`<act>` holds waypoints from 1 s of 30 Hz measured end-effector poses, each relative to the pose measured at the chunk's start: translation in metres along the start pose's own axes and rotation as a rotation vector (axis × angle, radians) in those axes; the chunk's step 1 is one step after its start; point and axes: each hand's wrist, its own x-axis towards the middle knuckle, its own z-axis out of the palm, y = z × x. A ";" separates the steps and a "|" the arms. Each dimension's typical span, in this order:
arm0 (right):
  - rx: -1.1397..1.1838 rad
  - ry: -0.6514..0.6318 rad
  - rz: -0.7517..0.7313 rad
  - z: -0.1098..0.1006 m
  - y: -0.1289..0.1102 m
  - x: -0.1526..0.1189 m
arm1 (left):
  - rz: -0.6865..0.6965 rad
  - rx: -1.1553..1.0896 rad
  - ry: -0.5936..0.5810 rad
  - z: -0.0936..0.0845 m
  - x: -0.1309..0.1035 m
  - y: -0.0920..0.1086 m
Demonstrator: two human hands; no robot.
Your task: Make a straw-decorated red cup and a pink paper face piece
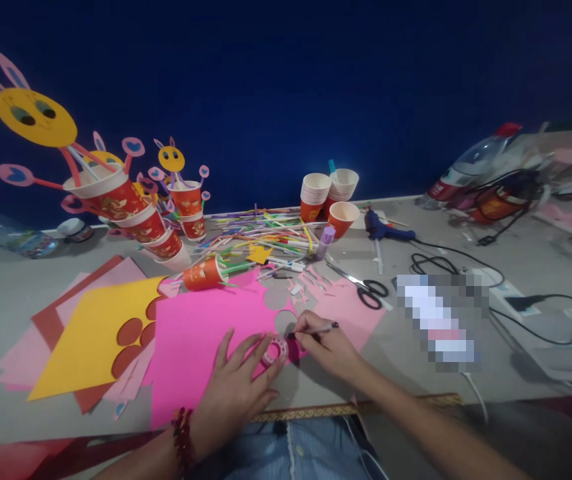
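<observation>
A bright pink sheet (pixel 193 347) lies on the table with round bites cut from its upper right edge. On that edge sits a small pink ring (pixel 275 349), pressed down by the fingertips of my left hand (pixel 239 383), whose fingers are spread. My right hand (pixel 329 347) grips a dark pen (pixel 326 328) with its tip beside the ring's right side. A lighter pink sheet (pixel 353 310) with cut scraps lies behind my right hand.
Scissors (pixel 369 290), a glue gun (pixel 386 230) and a covered-over device (pixel 439 323) lie to the right. Straws (pixel 266 233) and stacked cups (pixel 315 193) stand behind. Yellow paper (pixel 86 333) and decorated cup figures (pixel 116 193) are at the left.
</observation>
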 end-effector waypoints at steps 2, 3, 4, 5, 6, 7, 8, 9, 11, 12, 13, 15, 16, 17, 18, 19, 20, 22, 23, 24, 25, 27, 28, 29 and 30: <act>-0.041 0.018 -0.019 0.002 -0.001 -0.011 | -0.001 -0.015 0.007 -0.001 0.001 0.000; -0.063 0.030 -0.037 0.004 -0.002 -0.016 | -0.005 -0.019 0.010 -0.001 0.001 0.000; -0.087 0.043 -0.059 0.005 -0.003 -0.021 | -0.009 -0.023 0.009 -0.001 0.001 0.001; -0.110 0.059 -0.086 0.007 -0.004 -0.025 | -0.014 -0.026 0.003 -0.001 0.002 0.001; -0.135 0.075 -0.114 0.010 -0.005 -0.029 | -0.020 -0.028 -0.003 -0.002 0.002 0.001; -0.162 0.094 -0.140 0.012 -0.006 -0.033 | -0.022 -0.030 -0.009 -0.002 0.002 0.001; -0.187 0.115 -0.163 0.014 -0.007 -0.036 | -0.021 -0.034 -0.018 -0.003 0.002 0.001; -0.207 0.133 -0.183 0.016 -0.008 -0.039 | -0.018 -0.039 -0.030 -0.004 0.003 0.001; -0.222 0.157 -0.201 0.018 -0.009 -0.043 | -0.007 -0.050 -0.061 -0.006 0.004 -0.001; -0.218 0.169 -0.203 0.019 -0.009 -0.045 | -0.001 -0.056 -0.081 -0.008 0.005 -0.003; -0.213 0.180 -0.201 0.019 -0.009 -0.047 | 0.009 -0.062 -0.106 -0.011 0.006 -0.005; -0.212 0.203 -0.198 0.019 -0.009 -0.050 | 0.037 -0.074 -0.157 -0.016 0.009 -0.010; -0.218 0.214 -0.202 0.020 -0.009 -0.052 | 0.057 -0.081 -0.188 -0.018 0.010 -0.013; -0.226 0.218 -0.213 0.021 -0.010 -0.053 | 0.075 -0.089 -0.214 -0.020 0.011 -0.016; -0.235 0.216 -0.230 0.023 -0.010 -0.055 | 0.088 -0.097 -0.237 -0.022 0.012 -0.019; -0.246 0.205 -0.255 0.026 -0.011 -0.056 | 0.096 -0.108 -0.251 -0.024 0.013 -0.021; -0.259 0.192 -0.284 0.029 -0.012 -0.057 | 0.101 -0.123 -0.259 -0.024 0.013 -0.024; -0.287 0.163 -0.338 0.036 -0.014 -0.058 | 0.112 -0.154 -0.264 -0.025 0.013 -0.029; -0.295 0.147 -0.358 0.040 -0.014 -0.058 | 0.118 -0.166 -0.262 -0.024 0.014 -0.031; -0.296 0.131 -0.372 0.044 -0.015 -0.057 | 0.123 -0.172 -0.260 -0.024 0.014 -0.033; -0.296 0.115 -0.382 0.047 -0.014 -0.056 | 0.128 -0.172 -0.257 -0.023 0.015 -0.034; -0.312 0.082 -0.409 0.052 -0.013 -0.053 | 0.135 -0.162 -0.244 -0.022 0.015 -0.037; -0.335 0.072 -0.431 0.055 -0.011 -0.052 | 0.140 -0.157 -0.239 -0.022 0.016 -0.037; -0.368 0.069 -0.456 0.056 -0.010 -0.051 | 0.145 -0.155 -0.234 -0.022 0.016 -0.038; -0.407 0.065 -0.481 0.058 -0.009 -0.050 | 0.151 -0.154 -0.233 -0.021 0.016 -0.038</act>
